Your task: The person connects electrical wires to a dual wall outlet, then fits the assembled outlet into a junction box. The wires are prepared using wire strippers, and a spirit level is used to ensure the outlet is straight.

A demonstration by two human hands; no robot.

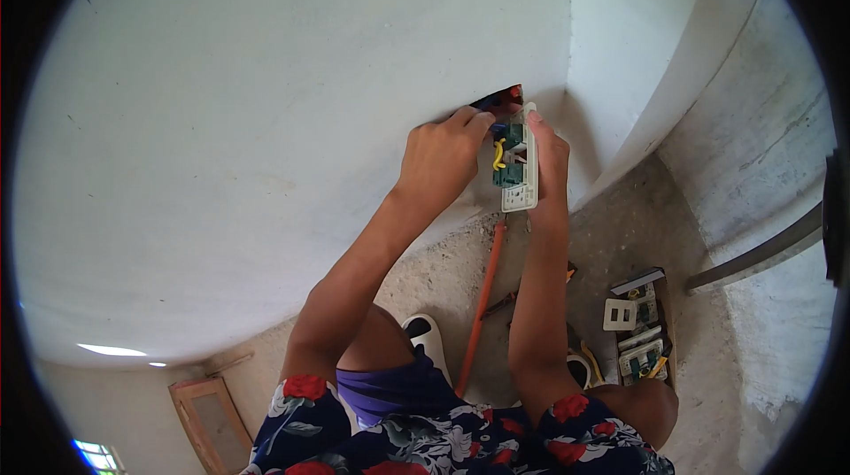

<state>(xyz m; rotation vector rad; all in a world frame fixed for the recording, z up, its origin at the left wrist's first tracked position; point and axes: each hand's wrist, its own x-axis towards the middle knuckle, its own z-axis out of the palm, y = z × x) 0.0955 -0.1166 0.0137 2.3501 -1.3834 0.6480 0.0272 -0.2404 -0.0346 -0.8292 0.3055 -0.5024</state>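
Note:
My right hand (551, 161) grips a white outlet plate (521, 199) along its edge, thumb near the top, and holds it side-on beside the wall. Green socket modules (507, 176) are set in its back, joined by a looped yellow wire (499, 154). Fingers pinched together, my left hand (445, 149) is at the top of the modules, just below a rough opening (506, 99) in the wall. Dark blue and reddish parts show inside that opening. Whatever the left fingertips pinch is hidden; a short bluish wire (499, 127) shows beside them.
An orange conduit (482, 311) runs down from below the plate. On the floor, a box (670, 333) holds several outlet and switch plates. A tool with orange-and-black handles (502, 304) lies behind my right arm. A curved dark bar (753, 249) juts in from the right.

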